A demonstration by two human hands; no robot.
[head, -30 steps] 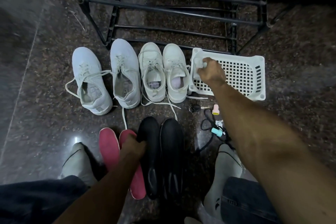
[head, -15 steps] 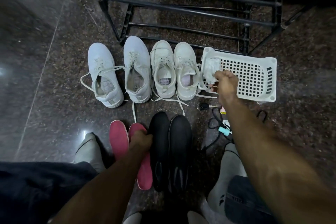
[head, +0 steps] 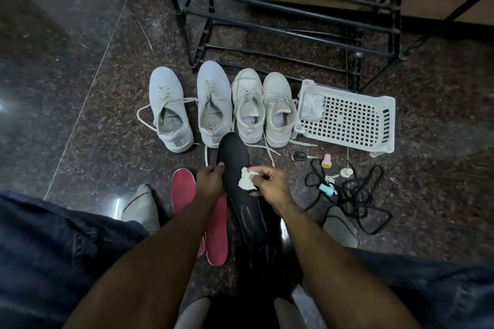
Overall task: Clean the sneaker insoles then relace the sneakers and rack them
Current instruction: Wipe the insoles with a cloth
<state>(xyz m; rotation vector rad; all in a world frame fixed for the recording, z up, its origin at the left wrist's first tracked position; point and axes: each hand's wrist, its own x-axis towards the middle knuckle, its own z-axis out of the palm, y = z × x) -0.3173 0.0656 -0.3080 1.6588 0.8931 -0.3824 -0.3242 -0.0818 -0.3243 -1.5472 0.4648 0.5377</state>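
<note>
Black insole (head: 235,168); pink insoles (head: 183,189); white wipe (head: 247,181); white basket (head: 385,125).

Glossy speckled stone floor (head: 80,67); matt black insole (head: 240,184); perforated plastic basket (head: 385,125).

Black insole (head: 235,165) lifted, tilted, crumpled white wipe (head: 247,178) on it.

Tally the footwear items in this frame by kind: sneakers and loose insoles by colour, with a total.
White sneakers: 4, first at
Pink insoles: 2, one at
Black insoles: 2, one held, the other mostly hidden under it
Total: 8
</note>
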